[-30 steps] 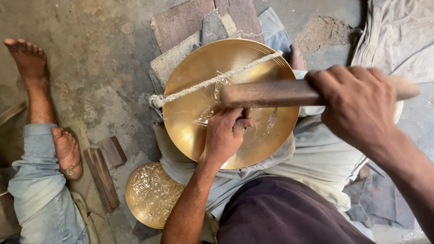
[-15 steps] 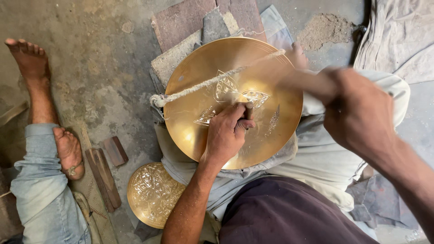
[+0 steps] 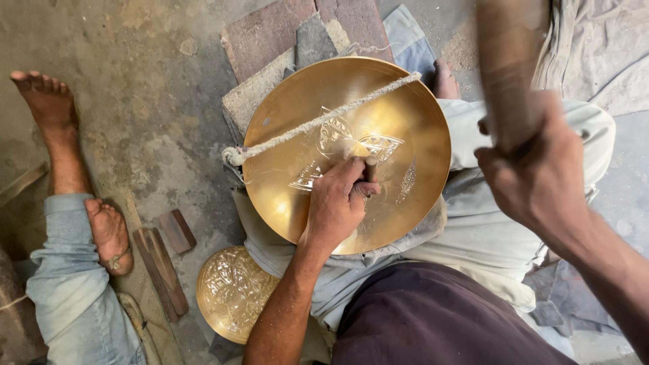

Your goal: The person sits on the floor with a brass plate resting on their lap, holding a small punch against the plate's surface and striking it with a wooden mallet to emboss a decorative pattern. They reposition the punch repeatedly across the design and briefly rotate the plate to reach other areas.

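A large round brass plate [image 3: 297, 122] rests tilted on my lap, with leaf-shaped patterns engraved near its middle. A rough cord [image 3: 291, 132] stretches across its face. My left hand [image 3: 336, 203] presses on the plate and grips a small metal chisel [image 3: 370, 168] upright against the surface. My right hand [image 3: 537, 176] is raised at the right, closed around a wooden mallet [image 3: 508, 67] that points up and is blurred by motion.
A smaller engraved brass plate [image 3: 232, 292] lies on the floor by my left knee. Wood blocks [image 3: 165, 260] lie beside it. Another person's bare feet [image 3: 47, 101] and jeans-clad leg [image 3: 74, 297] are at the left. Bricks [image 3: 270, 30] and cloth sit behind the plate.
The mallet lay level over the plate a second ago. My right hand has swung it up and to the right. My left hand has stayed on the chisel.
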`<state>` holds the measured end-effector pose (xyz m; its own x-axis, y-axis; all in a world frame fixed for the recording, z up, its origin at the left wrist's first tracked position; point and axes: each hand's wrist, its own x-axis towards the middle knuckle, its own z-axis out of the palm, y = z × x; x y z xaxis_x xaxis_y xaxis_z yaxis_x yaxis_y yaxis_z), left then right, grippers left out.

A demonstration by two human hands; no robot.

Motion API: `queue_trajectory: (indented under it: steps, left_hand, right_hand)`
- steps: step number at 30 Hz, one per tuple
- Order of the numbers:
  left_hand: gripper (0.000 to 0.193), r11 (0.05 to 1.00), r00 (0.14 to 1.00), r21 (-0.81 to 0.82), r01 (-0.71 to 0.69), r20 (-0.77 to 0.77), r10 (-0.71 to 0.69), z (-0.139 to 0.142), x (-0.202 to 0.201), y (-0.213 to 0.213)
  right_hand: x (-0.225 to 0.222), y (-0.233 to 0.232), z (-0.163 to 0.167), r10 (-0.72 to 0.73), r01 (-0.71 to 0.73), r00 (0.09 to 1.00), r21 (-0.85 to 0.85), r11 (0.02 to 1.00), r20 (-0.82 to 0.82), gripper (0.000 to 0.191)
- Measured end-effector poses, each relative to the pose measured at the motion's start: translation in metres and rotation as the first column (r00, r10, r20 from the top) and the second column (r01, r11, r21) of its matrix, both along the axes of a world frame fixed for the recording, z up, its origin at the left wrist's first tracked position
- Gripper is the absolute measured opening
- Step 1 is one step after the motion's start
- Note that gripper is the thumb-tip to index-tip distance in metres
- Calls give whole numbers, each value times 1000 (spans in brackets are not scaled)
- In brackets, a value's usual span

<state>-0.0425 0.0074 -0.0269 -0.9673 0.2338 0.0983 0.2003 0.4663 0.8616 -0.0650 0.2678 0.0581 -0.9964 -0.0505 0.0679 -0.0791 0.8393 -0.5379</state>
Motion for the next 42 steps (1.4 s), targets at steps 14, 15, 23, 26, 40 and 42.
queue_trajectory:
  steps: [14,15,23,26,40,42]
  left_hand:
    - [18,998,999,-40,45,-8,-45,1,0,-1]
    - [20,999,999,-24,44,-1,-44,1,1,-1]
    - [22,998,999,-46,51,-4,-51,-2,4,-2]
    - [15,994,996,-81,68,-44,-72,-3,4,-3]
    - [19,991,994,-81,107,-28,-109,-2,5,-3]
    - [20,990,992,-66,121,-27,-123,-4,4,-4]
  right_hand:
    - [10,14,-8,11,1,988,76,997,-157,29]
    - [11,15,-10,-25,25,997,-3,1000,-68,32]
    - [14,12,-7,-260,270,962,-150,951,84,42]
    - [14,13,-1,155,-158,987,422,893,41,39]
    - [13,4,9,-285,334,934,-242,911,217,31]
    - [15,2,5,-264,297,931,-102,949,254,30]
